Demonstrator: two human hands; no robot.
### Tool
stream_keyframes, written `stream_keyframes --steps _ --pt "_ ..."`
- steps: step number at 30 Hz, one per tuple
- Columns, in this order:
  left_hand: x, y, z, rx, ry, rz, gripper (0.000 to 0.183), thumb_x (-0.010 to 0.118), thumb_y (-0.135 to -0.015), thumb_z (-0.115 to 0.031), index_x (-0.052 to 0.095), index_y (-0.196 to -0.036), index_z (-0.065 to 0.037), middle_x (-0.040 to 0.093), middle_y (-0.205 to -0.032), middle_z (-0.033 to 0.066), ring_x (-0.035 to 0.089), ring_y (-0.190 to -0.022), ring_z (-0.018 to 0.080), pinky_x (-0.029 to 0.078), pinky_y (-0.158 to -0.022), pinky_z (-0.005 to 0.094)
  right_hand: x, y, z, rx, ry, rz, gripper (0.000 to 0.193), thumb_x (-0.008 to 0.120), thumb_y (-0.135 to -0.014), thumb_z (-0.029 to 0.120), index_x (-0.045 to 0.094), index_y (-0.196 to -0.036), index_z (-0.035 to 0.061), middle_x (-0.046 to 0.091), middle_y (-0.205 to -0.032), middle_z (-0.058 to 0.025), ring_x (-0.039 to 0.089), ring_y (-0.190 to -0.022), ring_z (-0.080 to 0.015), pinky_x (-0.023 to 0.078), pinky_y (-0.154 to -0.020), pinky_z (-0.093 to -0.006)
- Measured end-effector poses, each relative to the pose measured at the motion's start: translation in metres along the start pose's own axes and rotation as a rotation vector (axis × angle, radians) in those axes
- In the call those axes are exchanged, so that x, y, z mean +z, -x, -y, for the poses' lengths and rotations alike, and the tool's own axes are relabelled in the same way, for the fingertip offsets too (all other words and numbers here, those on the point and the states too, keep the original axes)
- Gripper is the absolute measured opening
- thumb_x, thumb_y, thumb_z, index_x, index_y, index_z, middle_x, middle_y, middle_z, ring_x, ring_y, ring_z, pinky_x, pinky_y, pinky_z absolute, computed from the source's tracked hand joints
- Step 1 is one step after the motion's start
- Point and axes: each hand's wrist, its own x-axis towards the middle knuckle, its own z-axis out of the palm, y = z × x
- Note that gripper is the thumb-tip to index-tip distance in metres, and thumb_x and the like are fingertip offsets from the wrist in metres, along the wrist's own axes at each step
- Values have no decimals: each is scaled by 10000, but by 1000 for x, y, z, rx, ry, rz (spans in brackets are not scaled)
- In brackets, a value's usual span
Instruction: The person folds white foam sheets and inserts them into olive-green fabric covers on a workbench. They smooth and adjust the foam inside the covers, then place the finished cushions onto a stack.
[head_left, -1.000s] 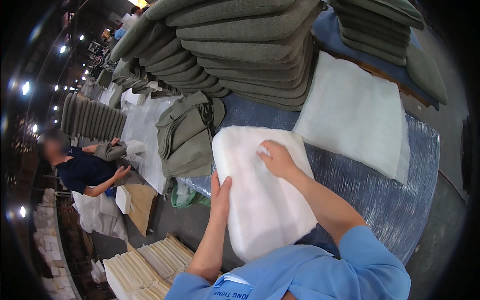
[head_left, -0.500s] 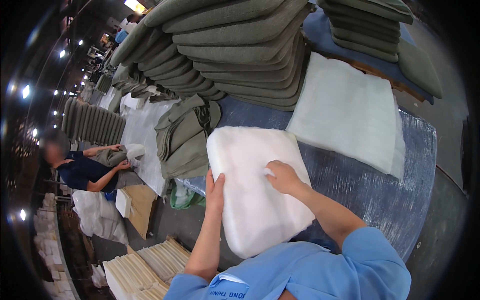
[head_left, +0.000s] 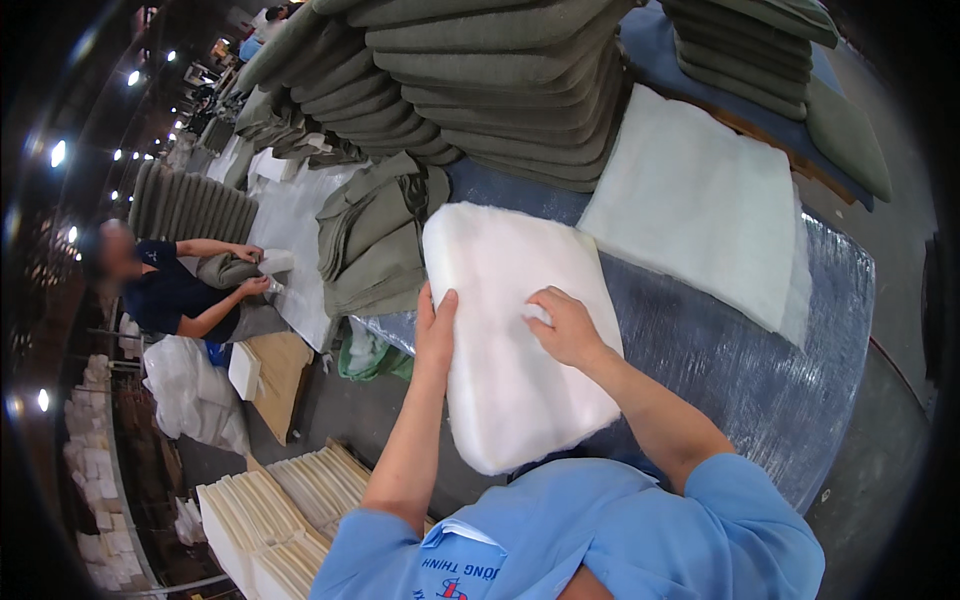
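Observation:
A thick cushion pad [head_left: 510,380] with a fluffy white wadding surface lies at the near edge of the table, in front of my body. My left hand [head_left: 436,325] grips its left side, thumb on top and fingers along the edge. Over the pad's middle right, my right hand [head_left: 570,325] is closed with curled fingers around a small white tuft of wadding [head_left: 537,312]. Whether the tuft is attached to the pad cannot be made out. To the right lie flat sheets of white wadding [head_left: 700,205].
Grey-green cushions [head_left: 510,90] rise in tall stacks behind the pad. Folded grey-green fabric [head_left: 370,240] lies left on the plastic-covered blue table [head_left: 720,370]. Stacked cream foam slabs [head_left: 290,510] stand low at the left. A co-worker [head_left: 190,285] at far left handles grey-green fabric.
The pad and both hands sit slightly higher in the picture, as does much of the scene. My right hand's fingers have curled differently, and the white tuft shows more clearly between them.

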Motion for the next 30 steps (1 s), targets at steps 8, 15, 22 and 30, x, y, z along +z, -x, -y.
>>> stream_keyframes --steps 8,15,22,30 --pt "19 -1 -8 3 51 99 666 634 -1074 -382 396 -1590 -36 571 -1485 172 578 -1297 241 479 -1073 369 -33 11 -53 -38 327 -109 270 728 -930 247 700 -1116 53 694 -1180 -162 664 -1062 -397 535 -922 -449" --pt "29 22 -38 -65 -39 172 890 767 -975 -454 313 -1621 -45 516 -1531 220 542 -1386 331 505 -1094 428 -154 135 -106 684 126 -265 270 737 -903 222 706 -1138 94 755 -1024 -174 721 -983 -374 564 -891 -409" --pt "68 35 -60 39 -59 170 899 796 -883 -157 272 -1602 -25 563 -1424 248 628 -1252 342 549 -1033 443 -77 253 -60 282 385 6 779 860 -834 308 522 -1506 107 694 -1273 -174 690 -1153 -354 555 -986 -455" --pt "184 44 -86 180 -170 93 1150 827 -836 -155 57 -1674 10 467 -1549 303 583 -1338 382 502 -1112 410 -63 242 6 274 368 -88 974 905 -765 366 424 -1579 131 537 -1211 -157 673 -1043 -379 582 -879 -478"
